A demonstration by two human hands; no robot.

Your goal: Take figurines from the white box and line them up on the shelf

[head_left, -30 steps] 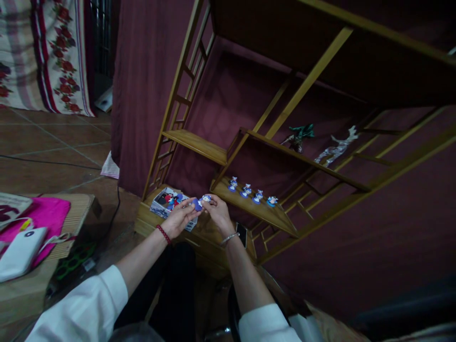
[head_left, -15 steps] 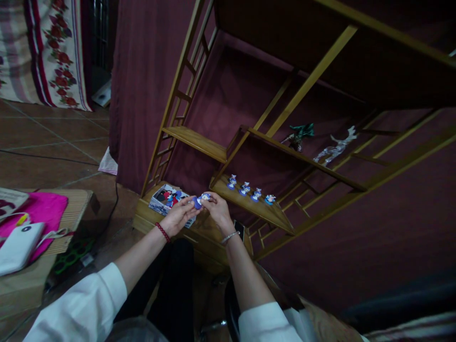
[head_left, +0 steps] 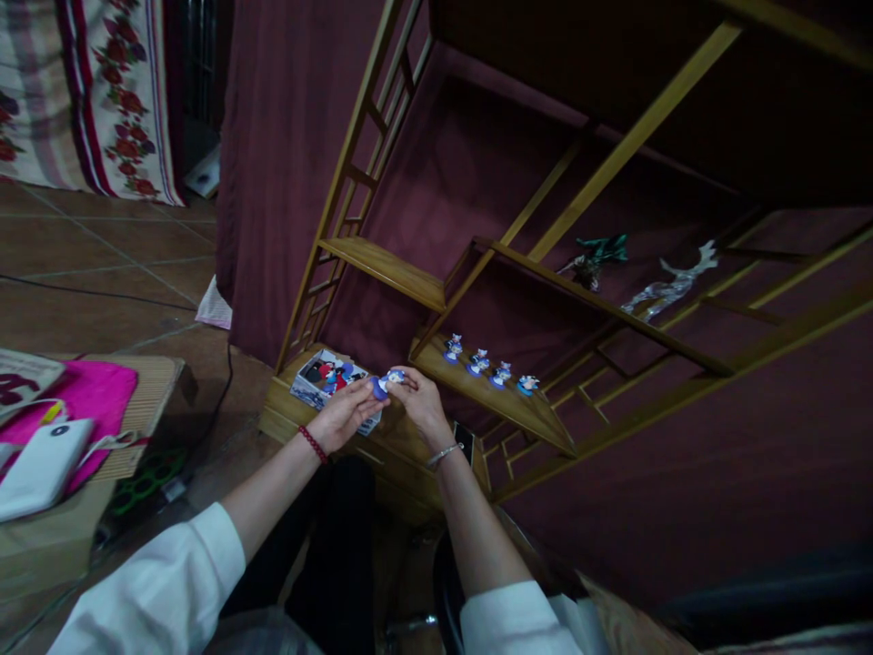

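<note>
A small purple-and-white figurine [head_left: 383, 386] lies on its side between my two hands. My left hand [head_left: 343, 415] grips its purple base with the fingertips. At the other end, my right hand [head_left: 421, 400] pinches its head. Just behind my left hand, an open box [head_left: 310, 393] holds several red, black and blue figures on the low wooden cabinet. To the right, a row of figurines [head_left: 478, 362] on round bases stands upright on the wooden shelf [head_left: 518, 414]; the one at the right end [head_left: 527, 385] has a lighter blue base.
A higher shelf carries a green ornament [head_left: 600, 255] and a clear deer-like ornament [head_left: 675, 282]. A small ledge [head_left: 386, 268] juts out at left. On the left, a cardboard-topped table [head_left: 146, 400] bears a white device [head_left: 45, 468] and pink cloth [head_left: 109, 391]. A cable [head_left: 222, 400] hangs beside it.
The view has shifted slightly, so the shelves appear a little further right. Both hands keep hold of the figurine, almost unmoved.
</note>
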